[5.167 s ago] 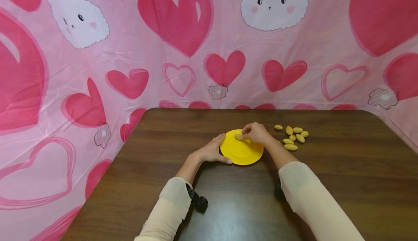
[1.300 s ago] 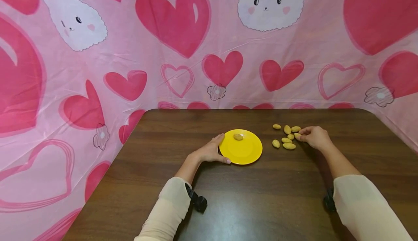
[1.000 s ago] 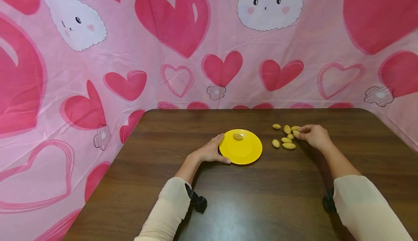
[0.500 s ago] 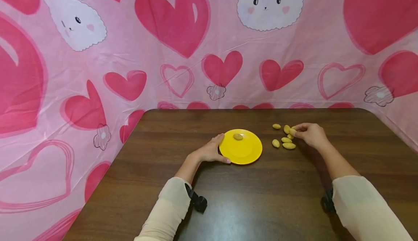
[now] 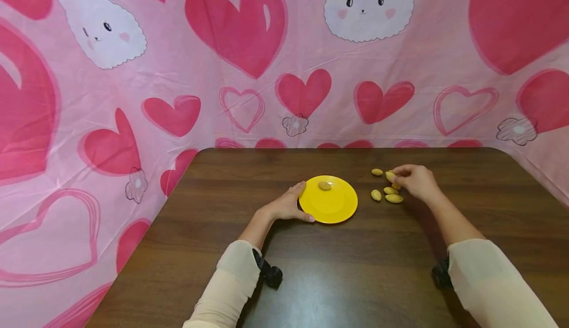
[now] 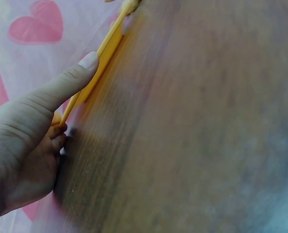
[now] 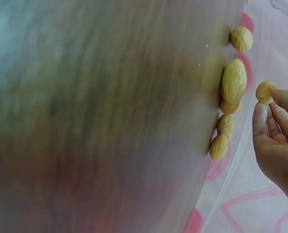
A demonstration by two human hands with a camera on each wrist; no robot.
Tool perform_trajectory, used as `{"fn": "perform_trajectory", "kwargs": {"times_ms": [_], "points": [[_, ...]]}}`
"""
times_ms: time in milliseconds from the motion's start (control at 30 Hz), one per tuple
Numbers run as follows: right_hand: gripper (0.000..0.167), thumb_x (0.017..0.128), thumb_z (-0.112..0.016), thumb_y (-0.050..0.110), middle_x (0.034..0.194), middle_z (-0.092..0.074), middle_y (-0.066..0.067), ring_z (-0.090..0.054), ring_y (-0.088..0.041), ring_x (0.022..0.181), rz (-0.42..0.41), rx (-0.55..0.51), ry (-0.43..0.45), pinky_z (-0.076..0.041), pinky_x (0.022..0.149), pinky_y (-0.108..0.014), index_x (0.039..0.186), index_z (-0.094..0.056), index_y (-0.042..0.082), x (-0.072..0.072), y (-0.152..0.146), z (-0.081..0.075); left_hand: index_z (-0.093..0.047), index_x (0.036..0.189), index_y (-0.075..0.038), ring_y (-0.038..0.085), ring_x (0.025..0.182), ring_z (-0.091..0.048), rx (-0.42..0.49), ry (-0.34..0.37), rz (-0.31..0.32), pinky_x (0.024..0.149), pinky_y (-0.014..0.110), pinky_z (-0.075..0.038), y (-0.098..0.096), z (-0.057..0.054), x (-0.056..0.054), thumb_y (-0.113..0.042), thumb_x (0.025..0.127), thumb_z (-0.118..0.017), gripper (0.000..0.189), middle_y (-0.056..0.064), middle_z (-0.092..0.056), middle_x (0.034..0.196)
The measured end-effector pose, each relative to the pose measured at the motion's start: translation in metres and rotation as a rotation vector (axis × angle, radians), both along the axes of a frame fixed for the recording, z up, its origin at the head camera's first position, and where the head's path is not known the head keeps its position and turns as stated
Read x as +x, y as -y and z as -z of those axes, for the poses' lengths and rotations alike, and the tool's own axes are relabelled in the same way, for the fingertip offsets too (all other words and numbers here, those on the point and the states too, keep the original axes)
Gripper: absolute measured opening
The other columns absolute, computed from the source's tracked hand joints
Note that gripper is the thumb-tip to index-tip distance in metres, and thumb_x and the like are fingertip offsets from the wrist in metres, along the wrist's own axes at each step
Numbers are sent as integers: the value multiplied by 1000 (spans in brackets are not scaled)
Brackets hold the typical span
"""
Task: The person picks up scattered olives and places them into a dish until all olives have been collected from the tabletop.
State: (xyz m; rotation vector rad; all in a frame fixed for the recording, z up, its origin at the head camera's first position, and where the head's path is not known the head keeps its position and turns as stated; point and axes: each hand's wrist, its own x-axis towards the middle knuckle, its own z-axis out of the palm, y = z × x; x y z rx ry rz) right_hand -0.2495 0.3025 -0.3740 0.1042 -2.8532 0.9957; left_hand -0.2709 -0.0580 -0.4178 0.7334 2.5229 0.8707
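Note:
My left hand holds the rim of a yellow plate at its left side. In the left wrist view my thumb lies along the plate's edge, with fingers beyond it. One tan peanut in its shell lies on the plate, near the far rim. To the right, my right hand pinches a peanut between thumb and fingertips. Whether more peanuts sit inside that hand is hidden. Several other peanuts lie on the table beside and below my fingers.
A dark brown wooden table carries everything. A pink cloth with hearts and animal faces hangs behind it and at the left. Black wrist cameras sit at both cream sleeves.
The right hand went from the plate, leaving a peanut there, to the right side of the pile, then leftward across it. Two peanuts at the pile's right no longer show. The left hand stayed.

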Motion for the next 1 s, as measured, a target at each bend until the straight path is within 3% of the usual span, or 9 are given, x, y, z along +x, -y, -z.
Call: {"fn": "perform_trajectory", "kwargs": {"times_ms": [133, 567, 767, 867, 1000], "points": [[30, 87, -64, 18, 94, -67, -19, -61, -30, 85, -13, -16, -9, -47, 67, -33, 106, -64, -5, -1, 7, -2, -9, 150, -12, 17, 139, -6, 0, -7, 5, 110, 37, -12, 1, 0, 0, -46, 71, -76, 109, 1, -7, 155], [34, 86, -67, 20, 98, -66, -19, -63, -26, 82, -36, -90, 28, -50, 65, -26, 110, -63, -4, -3, 27, -1, -9, 149, -10, 21, 140, -7, 2, -13, 13, 110, 39, -11, 0, -2, 1, -45, 71, -76, 109, 4, -8, 154], [31, 85, -67, 17, 95, -66, -19, -62, -23, 76, -51, -88, 6, -49, 61, -23, 107, -64, -5, -4, 37, -2, -9, 149, -10, 19, 139, -8, 10, -14, 19, 110, 38, -13, 0, -2, 1, -45, 71, -76, 109, 4, -8, 154], [30, 86, -66, 16, 95, -66, -19, -62, -25, 78, -58, -88, 13, -50, 63, -26, 107, -63, -5, -5, 43, -3, -10, 149, -10, 19, 139, -8, 14, -10, 16, 110, 38, -12, 0, -1, 1, -44, 71, -77, 109, 4, -8, 154], [30, 87, -65, 14, 98, -65, -20, -61, -29, 85, -81, -81, 21, -50, 74, -37, 108, -62, -6, -7, 51, -3, -10, 149, -11, 20, 139, -8, 19, -1, 6, 110, 40, -12, 0, -1, 1, -45, 70, -77, 109, 3, -8, 154]]}}
